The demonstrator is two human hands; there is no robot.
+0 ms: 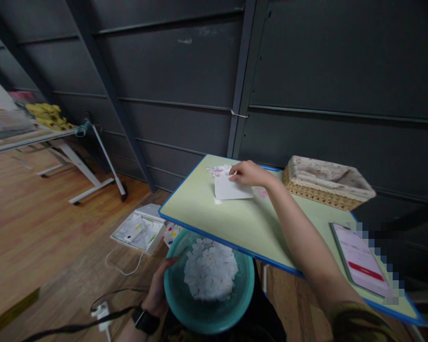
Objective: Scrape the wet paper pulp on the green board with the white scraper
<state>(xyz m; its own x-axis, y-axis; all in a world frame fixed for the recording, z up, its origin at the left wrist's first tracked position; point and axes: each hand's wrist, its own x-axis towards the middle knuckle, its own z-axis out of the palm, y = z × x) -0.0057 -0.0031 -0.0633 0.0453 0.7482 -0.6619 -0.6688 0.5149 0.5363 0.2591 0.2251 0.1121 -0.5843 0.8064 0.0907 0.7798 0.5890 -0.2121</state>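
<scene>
My left hand (159,285) grips the left rim of a teal plastic colander (244,285), with the thumb over the edge. Inside the colander lies a heap of torn white paper scraps (210,268). On the pale-green tabletop (199,204), my right hand (248,174) pinches the upper edge of a white sheet of paper or card (232,191), its fingers closed on it. Behind the sheet are small pink-and-white paper pieces (217,170), partly covered by it. Another pinkish patch (262,191) shows by my right forearm.
A lined wicker basket (324,183) stands at the table's back right. A phone (360,260) lies near the right end. On the floor at left are an open white box (139,232), cables and a power strip (102,313). Dark metal panels (174,71) rise behind the table.
</scene>
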